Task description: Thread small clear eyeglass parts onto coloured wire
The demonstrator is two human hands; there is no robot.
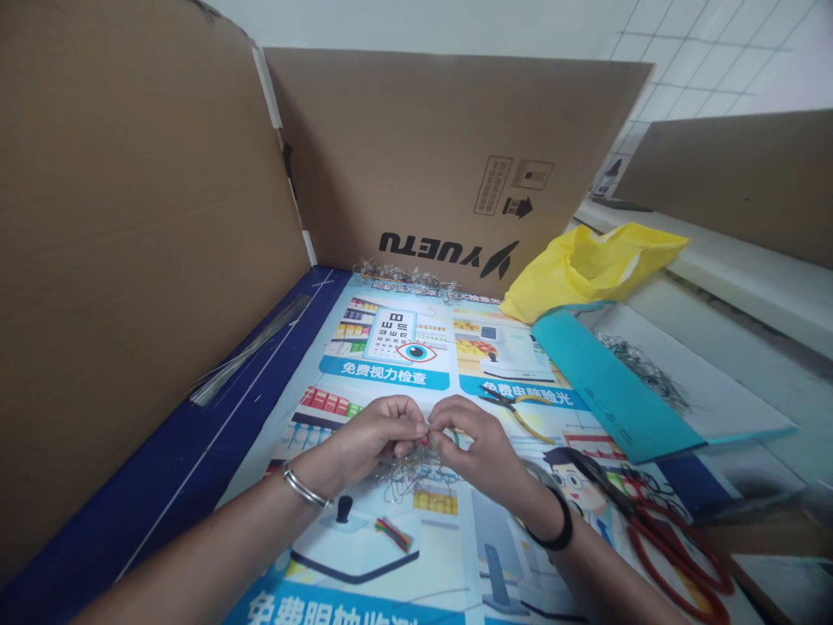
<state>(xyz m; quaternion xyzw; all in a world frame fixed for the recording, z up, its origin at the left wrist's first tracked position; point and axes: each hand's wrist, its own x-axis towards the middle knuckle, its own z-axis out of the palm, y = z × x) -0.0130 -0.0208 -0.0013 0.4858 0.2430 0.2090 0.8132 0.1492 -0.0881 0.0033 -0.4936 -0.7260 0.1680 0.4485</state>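
Observation:
My left hand comes in from the lower left with a silver bangle on its wrist. Its thumb and forefinger are pinched at a small red piece. Meeting it fingertip to fingertip, my right hand wears a black band and is also closed in a pinch. What its fingers hold is too small to make out. Just beneath the hands lies a loose tangle of thin wire pieces. A little bundle of coloured strips, red, yellow and green, rests on the printed sheet nearer to me.
Yellow-handled pliers and red-handled scissors lie to the right. Behind them are a turquoise box holding wire pieces and a yellow bag. Cardboard walls enclose the back and left. Straight wires lie left; more tangles line the back.

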